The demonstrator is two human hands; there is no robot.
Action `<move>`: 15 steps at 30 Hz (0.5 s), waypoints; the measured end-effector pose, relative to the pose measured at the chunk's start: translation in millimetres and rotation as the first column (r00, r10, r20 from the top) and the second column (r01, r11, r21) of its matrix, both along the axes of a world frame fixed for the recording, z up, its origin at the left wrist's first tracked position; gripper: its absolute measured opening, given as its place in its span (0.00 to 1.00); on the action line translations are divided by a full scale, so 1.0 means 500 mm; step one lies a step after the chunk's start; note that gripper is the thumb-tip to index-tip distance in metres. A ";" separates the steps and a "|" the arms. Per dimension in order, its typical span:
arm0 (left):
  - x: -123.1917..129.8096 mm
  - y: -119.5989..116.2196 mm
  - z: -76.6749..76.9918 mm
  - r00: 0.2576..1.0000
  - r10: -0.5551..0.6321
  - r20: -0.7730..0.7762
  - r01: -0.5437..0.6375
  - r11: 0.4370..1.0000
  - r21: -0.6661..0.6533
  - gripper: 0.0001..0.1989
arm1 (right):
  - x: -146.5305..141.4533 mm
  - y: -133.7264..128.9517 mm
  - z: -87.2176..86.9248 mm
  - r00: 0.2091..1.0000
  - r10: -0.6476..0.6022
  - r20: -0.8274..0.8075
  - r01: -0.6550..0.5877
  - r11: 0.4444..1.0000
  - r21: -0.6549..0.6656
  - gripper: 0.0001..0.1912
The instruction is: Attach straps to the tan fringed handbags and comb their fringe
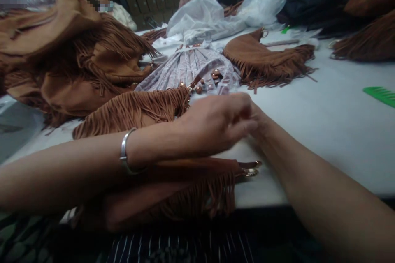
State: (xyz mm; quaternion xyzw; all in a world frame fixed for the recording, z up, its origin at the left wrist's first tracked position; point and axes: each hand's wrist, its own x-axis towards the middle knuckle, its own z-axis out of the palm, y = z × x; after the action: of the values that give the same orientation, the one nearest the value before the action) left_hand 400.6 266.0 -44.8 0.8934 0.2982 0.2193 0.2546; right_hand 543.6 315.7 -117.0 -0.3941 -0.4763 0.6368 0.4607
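— Grip state?
— Left hand [216, 121] curled mid-frame, mostly hiding my right hand [258, 118]; cannot tell what either holds; fringed bag [197, 189], lower centre of frame
— Risk?
— Slipping off if nudged; bag seems to overhang table edge [262, 200]

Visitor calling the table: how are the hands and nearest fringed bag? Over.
Left hand curled, overlapping right wrist; right hand hidden. Nearest fringed bag, brown, at the near edge of the table. Left forearm covers part of it.
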 end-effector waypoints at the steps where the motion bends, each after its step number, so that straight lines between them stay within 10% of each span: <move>1: 0.009 -0.027 0.001 0.988 -0.132 -0.076 0.130 0.991 -0.027 0.07 | -0.001 -0.003 0.004 1.000 -0.009 0.000 0.009 1.000 -0.009 0.10; 4: 0.036 -0.075 -0.023 0.887 -0.344 -0.310 0.305 0.938 -0.167 0.19 | 0.006 -0.009 0.017 0.998 0.034 -0.056 -0.035 0.999 -0.018 0.10; 7: 0.049 -0.072 -0.058 0.869 -0.309 -0.388 0.180 0.925 -0.333 0.24 | 0.025 -0.007 0.025 0.983 0.067 -0.173 -0.074 0.996 -0.039 0.07; 11: 0.038 -0.038 -0.069 0.903 -0.337 -0.265 0.158 0.836 -0.525 0.02 | 0.045 -0.010 0.037 0.948 0.066 -0.312 -0.086 0.995 -0.050 0.10; 15: 0.004 -0.012 -0.052 0.977 -0.213 -0.027 0.121 0.649 -0.751 0.04 | 0.049 -0.026 0.050 0.911 0.127 -0.393 -0.139 0.990 -0.002 0.09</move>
State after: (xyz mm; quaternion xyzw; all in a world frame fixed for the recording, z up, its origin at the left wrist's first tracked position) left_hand 402.6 260.0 -70.8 0.7454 0.2921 0.0030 0.5993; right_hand 568.3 302.7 -91.9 -0.2323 -0.3903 0.7397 0.4964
